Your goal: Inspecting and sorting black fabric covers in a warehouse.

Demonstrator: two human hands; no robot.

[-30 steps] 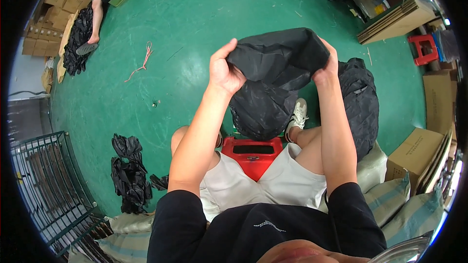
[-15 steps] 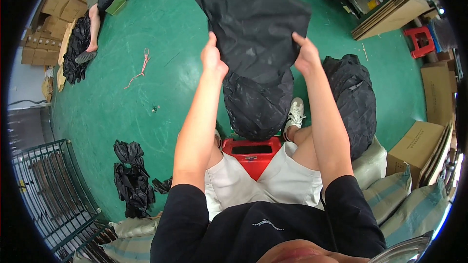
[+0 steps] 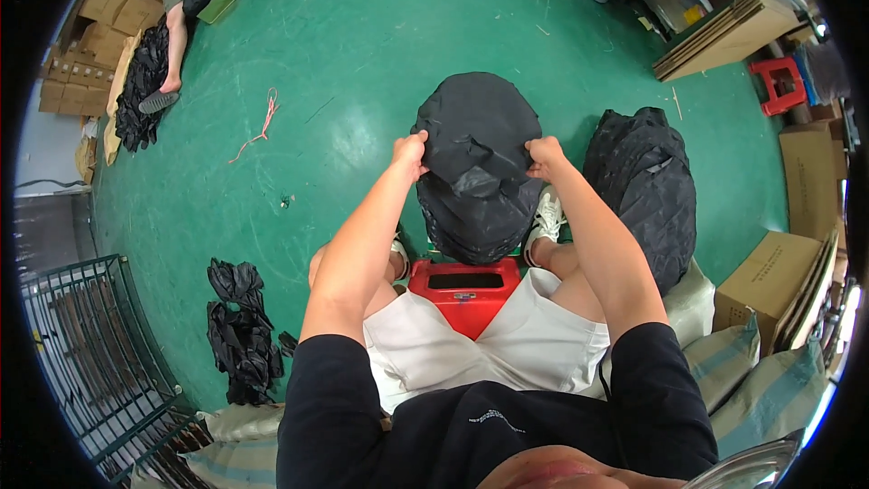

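The left hand [image 3: 412, 154] grips the left edge of a black cloth [image 3: 480, 113], the right hand [image 3: 546, 157] its right edge. The cloth is ahead of the red stool [image 3: 467, 308], overlapping a rounded black bundle [image 3: 480, 234] just beside the stool's front. Green floor [image 3: 353, 54] spreads broadly ahead and left of the stool, edged by a large black heap [image 3: 644, 190] to its right.

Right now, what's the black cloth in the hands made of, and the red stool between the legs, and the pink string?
The black cloth is probably thin synthetic fabric, matt; it creases softly. The red stool seems moulded plastic: smooth, evenly coloured, slightly shiny. The pink string may be plastic or cotton; it's too thin to tell.
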